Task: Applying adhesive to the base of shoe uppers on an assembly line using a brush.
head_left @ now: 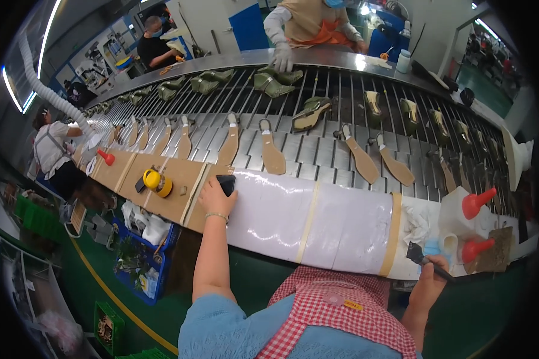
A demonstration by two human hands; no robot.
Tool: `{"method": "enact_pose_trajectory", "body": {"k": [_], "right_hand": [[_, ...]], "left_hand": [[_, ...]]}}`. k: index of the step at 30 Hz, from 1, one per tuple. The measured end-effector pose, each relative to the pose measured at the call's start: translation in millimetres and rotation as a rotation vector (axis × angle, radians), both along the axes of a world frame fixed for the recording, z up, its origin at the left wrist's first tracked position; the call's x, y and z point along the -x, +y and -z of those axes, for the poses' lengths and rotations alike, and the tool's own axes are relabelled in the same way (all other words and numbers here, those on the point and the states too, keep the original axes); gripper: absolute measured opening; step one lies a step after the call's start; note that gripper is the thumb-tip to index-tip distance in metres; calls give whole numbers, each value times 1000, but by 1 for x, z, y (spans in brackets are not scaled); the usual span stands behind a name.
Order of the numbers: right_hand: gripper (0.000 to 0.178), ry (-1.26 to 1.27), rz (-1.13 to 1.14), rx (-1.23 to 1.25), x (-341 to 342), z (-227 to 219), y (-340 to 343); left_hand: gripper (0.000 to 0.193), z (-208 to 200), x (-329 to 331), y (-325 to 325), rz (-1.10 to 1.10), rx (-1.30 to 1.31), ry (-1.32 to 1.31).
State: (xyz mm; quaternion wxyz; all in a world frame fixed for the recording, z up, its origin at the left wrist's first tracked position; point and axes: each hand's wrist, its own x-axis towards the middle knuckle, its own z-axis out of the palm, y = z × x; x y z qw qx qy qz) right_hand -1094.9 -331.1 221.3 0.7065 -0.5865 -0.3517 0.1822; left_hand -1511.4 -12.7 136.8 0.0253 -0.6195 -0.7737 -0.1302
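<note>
Apron (347,305) at worktop (269,209) front edge; R hand (427,287) pinches brush (414,253) (prob. light, stiff; hold mid-handle) nr R end; L hand (216,199): fingers curled round blk. block (226,184).

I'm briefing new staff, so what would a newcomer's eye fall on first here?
Probably the bright yellow container on brown cardboard, left of centre, and the two red spouts at far right. Next, the conveyor crossing the middle, with green shoes along its far side and tan soles along its near side. At lower right, the right hand holds a dark brush.
</note>
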Motion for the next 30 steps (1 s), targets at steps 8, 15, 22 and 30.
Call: {"method": "enact_pose_trajectory", "body": {"k": [8, 15, 22, 30], "right_hand": [[18, 48, 29, 146, -12, 13, 50], [15, 19, 99, 189, -39, 16, 80], [17, 108, 65, 148, -51, 27, 93], [16, 106, 120, 124, -40, 16, 84]], "left_hand": [[53, 13, -131, 128, 624, -144, -659], [62, 39, -231, 227, 356, 144, -611], [47, 41, -263, 234, 697, 17, -556], [28, -100, -212, 178, 614, -226, -1337]]}}
